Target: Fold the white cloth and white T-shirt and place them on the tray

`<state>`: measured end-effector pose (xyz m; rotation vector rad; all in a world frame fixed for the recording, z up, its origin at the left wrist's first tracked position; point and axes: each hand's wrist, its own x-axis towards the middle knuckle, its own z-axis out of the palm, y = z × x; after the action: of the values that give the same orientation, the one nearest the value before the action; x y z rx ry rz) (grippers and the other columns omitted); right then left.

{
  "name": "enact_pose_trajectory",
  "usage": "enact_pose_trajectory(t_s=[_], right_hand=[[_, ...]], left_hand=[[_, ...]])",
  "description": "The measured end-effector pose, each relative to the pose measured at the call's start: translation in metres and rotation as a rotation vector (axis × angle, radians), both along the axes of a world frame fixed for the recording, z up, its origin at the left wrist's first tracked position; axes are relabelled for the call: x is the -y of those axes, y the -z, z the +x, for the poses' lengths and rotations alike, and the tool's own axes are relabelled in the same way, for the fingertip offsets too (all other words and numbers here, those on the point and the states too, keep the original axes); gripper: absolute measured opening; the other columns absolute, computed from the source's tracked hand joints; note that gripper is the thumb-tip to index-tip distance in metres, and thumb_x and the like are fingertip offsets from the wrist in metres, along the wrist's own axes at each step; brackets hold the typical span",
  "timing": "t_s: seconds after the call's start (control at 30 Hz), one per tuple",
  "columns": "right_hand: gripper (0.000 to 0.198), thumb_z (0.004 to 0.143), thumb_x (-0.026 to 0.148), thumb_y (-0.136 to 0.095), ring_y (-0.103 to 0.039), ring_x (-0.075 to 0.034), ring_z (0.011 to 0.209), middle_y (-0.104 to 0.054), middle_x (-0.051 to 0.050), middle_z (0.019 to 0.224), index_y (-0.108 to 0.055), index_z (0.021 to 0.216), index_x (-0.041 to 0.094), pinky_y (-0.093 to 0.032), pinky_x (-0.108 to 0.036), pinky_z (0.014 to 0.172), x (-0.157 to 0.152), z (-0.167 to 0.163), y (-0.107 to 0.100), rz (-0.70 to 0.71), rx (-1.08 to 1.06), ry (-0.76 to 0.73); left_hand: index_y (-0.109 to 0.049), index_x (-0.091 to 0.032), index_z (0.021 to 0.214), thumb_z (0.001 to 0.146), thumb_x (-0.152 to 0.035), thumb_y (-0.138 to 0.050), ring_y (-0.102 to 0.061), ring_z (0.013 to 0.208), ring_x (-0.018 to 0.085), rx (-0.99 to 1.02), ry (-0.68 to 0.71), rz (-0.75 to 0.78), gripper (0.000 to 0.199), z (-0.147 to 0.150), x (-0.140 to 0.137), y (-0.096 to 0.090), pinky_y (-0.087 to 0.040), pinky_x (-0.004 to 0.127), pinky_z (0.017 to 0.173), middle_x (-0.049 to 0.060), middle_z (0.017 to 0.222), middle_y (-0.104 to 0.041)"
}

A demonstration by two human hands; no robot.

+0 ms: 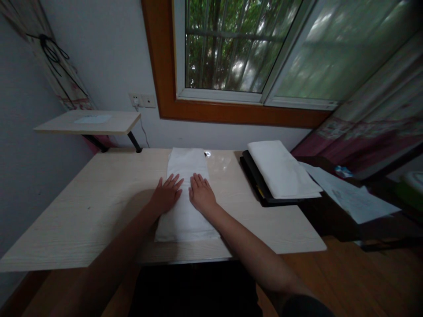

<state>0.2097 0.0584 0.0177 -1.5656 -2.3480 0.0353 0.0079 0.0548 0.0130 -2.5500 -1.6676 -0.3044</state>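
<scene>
A white folded cloth (187,222) lies flat on the pale wooden desk (109,193), its long side running away from me. On its left edge rests my left hand (167,193), palm down with the fingers spread. My right hand (201,192) lies flat on the cloth's right half, its fingers stretched out and close together. Neither hand grips anything. A small dark item with a bright glint (207,154) sits by the cloth's far right corner; its kind is unclear.
Toward the right, another folded white cloth (280,169) lies on black folders or a case (253,180). A raised shelf (89,123) holds a paper at the back left. Papers (353,198) lie on a dark surface at right. A window (238,48) is behind the desk.
</scene>
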Motion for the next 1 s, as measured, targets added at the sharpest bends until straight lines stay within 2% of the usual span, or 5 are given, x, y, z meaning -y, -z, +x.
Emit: enact_pose_trajectory(t_s=[0.2, 0.5, 0.63, 0.87, 1.0], right_hand=[[0.060, 0.108, 0.043, -0.038, -0.026, -0.028, 0.156, -0.028, -0.015, 0.166, -0.042, 0.157, 0.008, -0.021, -0.047, 0.128, 0.026, 0.014, 0.008, -0.006, 0.008, -0.048], [0.055, 0.110, 0.038, -0.033, -0.025, -0.028, 0.156, -0.029, -0.008, 0.167, -0.040, 0.159, 0.016, -0.023, -0.051, 0.127, 0.034, 0.084, 0.011, -0.014, 0.081, -0.015], [0.051, 0.110, 0.035, -0.035, -0.024, -0.026, 0.156, -0.031, -0.007, 0.166, -0.043, 0.158, 0.019, -0.027, -0.050, 0.127, 0.034, 0.115, 0.010, -0.040, 0.061, -0.102], [0.054, 0.103, 0.038, -0.058, -0.023, -0.028, 0.156, -0.037, -0.005, 0.164, -0.047, 0.155, 0.030, -0.030, -0.053, 0.124, 0.035, 0.144, 0.001, -0.109, -0.058, -0.305], [0.055, 0.097, 0.039, -0.069, -0.026, -0.030, 0.155, -0.038, -0.004, 0.164, -0.054, 0.150, 0.035, -0.027, -0.055, 0.124, 0.040, 0.142, -0.006, -0.129, -0.071, -0.327]], left_hand=[[-0.041, -0.028, 0.158, 0.108, -0.040, -0.031, -0.027, 0.156, 0.029, -0.027, 0.065, 0.007, 0.052, -0.018, 0.022, 0.006, -0.020, 0.063, 0.125, 0.007, 0.167, -0.033], [-0.037, -0.035, 0.159, 0.109, -0.038, -0.032, -0.026, 0.157, 0.026, -0.085, 0.222, -0.008, 0.050, -0.064, 0.064, 0.007, -0.020, 0.054, 0.127, 0.002, 0.168, -0.031], [-0.041, -0.037, 0.156, 0.108, -0.035, -0.037, -0.029, 0.156, 0.022, -0.041, 0.329, -0.045, 0.048, -0.088, 0.075, 0.000, -0.023, 0.050, 0.128, 0.000, 0.165, -0.037], [-0.050, -0.038, 0.151, 0.106, -0.023, -0.042, -0.049, 0.143, 0.021, 0.052, 0.346, -0.041, 0.048, -0.114, 0.076, -0.011, -0.043, 0.044, 0.119, 0.001, 0.158, -0.050], [-0.047, -0.037, 0.153, 0.106, -0.030, -0.047, -0.045, 0.146, 0.023, -0.030, 0.357, -0.039, 0.048, -0.102, 0.062, -0.006, -0.041, 0.045, 0.120, 0.001, 0.159, -0.048]])
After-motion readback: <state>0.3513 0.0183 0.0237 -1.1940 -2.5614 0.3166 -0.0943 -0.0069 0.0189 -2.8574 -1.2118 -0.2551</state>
